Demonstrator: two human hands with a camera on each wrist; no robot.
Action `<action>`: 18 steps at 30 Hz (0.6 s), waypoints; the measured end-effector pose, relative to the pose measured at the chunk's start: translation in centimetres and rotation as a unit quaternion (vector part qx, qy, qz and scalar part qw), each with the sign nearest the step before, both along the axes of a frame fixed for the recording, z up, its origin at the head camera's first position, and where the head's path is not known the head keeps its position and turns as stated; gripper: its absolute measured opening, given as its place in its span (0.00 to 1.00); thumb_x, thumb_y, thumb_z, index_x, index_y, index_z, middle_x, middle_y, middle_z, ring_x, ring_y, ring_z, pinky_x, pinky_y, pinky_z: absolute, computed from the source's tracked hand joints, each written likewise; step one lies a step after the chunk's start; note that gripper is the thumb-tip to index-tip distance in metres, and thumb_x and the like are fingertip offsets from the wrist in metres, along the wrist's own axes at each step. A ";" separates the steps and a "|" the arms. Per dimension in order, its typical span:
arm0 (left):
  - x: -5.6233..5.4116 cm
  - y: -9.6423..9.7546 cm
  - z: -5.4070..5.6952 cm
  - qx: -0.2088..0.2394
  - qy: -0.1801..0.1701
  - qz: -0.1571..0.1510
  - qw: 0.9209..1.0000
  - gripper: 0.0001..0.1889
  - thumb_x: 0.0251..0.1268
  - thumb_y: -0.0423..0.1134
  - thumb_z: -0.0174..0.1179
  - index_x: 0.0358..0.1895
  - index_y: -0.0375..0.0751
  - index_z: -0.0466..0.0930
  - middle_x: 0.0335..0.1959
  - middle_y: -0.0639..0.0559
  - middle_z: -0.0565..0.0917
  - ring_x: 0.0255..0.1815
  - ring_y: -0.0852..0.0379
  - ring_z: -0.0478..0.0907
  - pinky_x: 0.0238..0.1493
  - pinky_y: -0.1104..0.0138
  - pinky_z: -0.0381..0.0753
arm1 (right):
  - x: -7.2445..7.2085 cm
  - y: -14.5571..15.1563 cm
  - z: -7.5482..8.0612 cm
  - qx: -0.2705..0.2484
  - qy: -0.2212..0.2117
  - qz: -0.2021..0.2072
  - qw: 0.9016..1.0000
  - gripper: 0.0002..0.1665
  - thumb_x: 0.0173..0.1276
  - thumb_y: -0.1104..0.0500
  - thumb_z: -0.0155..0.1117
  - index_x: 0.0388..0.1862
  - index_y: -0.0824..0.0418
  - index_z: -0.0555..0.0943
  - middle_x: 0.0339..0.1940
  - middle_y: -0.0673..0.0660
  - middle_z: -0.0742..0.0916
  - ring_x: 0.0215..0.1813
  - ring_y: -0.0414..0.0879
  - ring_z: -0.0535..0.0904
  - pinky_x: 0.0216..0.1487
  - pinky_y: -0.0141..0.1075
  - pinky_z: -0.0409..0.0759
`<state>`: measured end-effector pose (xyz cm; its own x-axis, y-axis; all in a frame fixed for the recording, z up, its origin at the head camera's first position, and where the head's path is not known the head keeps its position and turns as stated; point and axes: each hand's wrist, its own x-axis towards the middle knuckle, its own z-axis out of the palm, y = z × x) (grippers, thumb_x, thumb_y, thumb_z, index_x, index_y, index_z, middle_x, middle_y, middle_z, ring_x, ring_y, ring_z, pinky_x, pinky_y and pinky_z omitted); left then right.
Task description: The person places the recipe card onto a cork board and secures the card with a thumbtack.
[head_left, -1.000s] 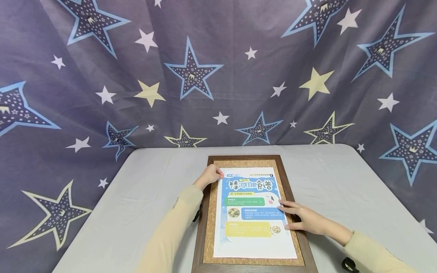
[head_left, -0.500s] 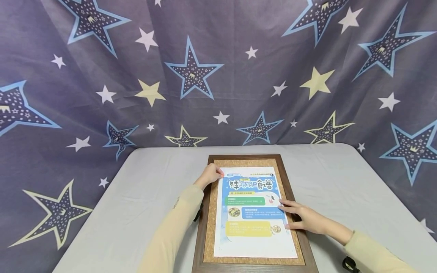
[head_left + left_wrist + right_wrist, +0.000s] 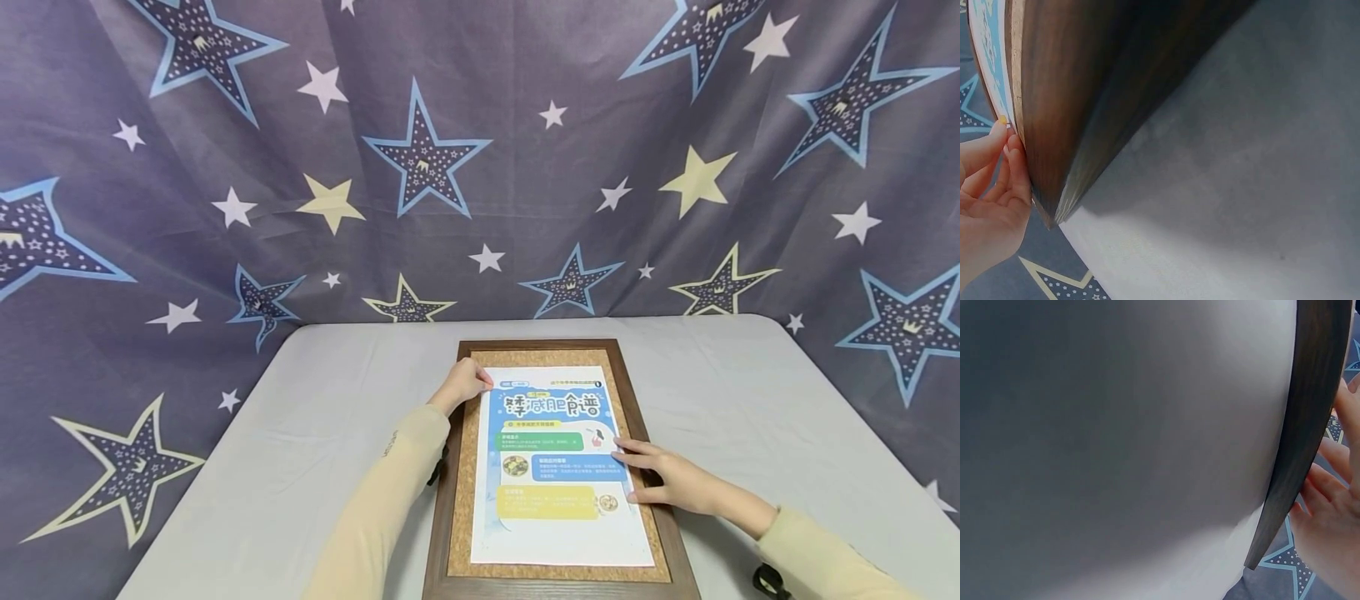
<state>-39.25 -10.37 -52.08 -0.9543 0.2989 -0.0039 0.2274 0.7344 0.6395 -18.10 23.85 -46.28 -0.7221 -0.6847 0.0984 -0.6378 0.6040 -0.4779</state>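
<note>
Well, left hand (image 3: 461,383) pinched on yellow pin (image 3: 1003,119); right hand (image 3: 678,483) splayed on poster (image 3: 558,543).

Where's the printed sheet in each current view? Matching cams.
Head: printed sheet right of center, lower half, lying on the cork board.
Left wrist: only a narrow blue-and-white strip of the printed sheet, at the upper left edge.
Right wrist: can't make it out.
Shared landmark: the brown wooden frame, lower half in head, upper left in left wrist, right side in right wrist.
</note>
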 end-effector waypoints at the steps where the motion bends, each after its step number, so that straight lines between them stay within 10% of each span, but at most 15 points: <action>1: -0.4 -0.1 -0.6 0.000 0.002 -0.002 1.000 0.06 0.47 0.40 0.66 0.24 0.41 0.83 0.28 0.50 0.81 0.30 0.54 0.76 0.29 0.66 0.75 | 0.0 0.0 0.0 -0.001 0.000 0.000 1.000 0.37 0.58 0.45 0.58 0.57 0.71 0.69 0.61 0.69 0.67 0.59 0.65 0.63 0.51 0.51 0.69; 7: -4.4 -0.6 -5.9 -0.020 0.002 0.009 1.000 0.07 0.48 0.41 0.66 0.29 0.42 0.84 0.33 0.49 0.81 0.36 0.52 0.76 0.35 0.62 0.76 | 0.1 0.0 0.2 0.001 -0.007 -0.002 1.000 0.37 0.58 0.45 0.58 0.57 0.71 0.69 0.61 0.69 0.67 0.59 0.65 0.63 0.51 0.51 0.69; 12: -12.7 -2.5 -15.8 -0.005 0.016 -0.006 1.000 0.09 0.35 0.54 0.70 0.19 0.59 0.81 0.26 0.63 0.78 0.29 0.62 0.74 0.28 0.67 0.75 | 0.1 0.0 0.1 0.001 -0.004 0.000 1.000 0.37 0.58 0.44 0.58 0.57 0.71 0.68 0.61 0.69 0.67 0.59 0.65 0.63 0.51 0.51 0.69; 13: -13.1 -2.6 -16.5 -0.008 0.021 -0.006 1.000 0.08 0.37 0.53 0.70 0.20 0.59 0.82 0.26 0.62 0.79 0.29 0.61 0.74 0.28 0.66 0.75 | 0.1 0.0 0.1 0.001 -0.005 0.000 1.000 0.37 0.59 0.44 0.58 0.57 0.71 0.68 0.61 0.69 0.67 0.59 0.65 0.63 0.51 0.51 0.69; 18: -4.8 -0.8 -6.6 -0.025 0.044 0.005 0.999 0.03 0.48 0.37 0.65 0.22 0.49 0.83 0.26 0.55 0.80 0.28 0.58 0.75 0.28 0.67 0.75 | 0.0 0.0 0.1 -0.001 -0.003 0.003 1.000 0.37 0.59 0.45 0.58 0.57 0.71 0.68 0.61 0.69 0.67 0.59 0.65 0.63 0.50 0.51 0.69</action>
<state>-44.08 -11.20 -58.64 -0.9542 0.2918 0.0662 0.2747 0.7668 0.5801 -18.11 23.88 -46.22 -0.7183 -0.6893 0.0945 -0.6385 0.5992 -0.4829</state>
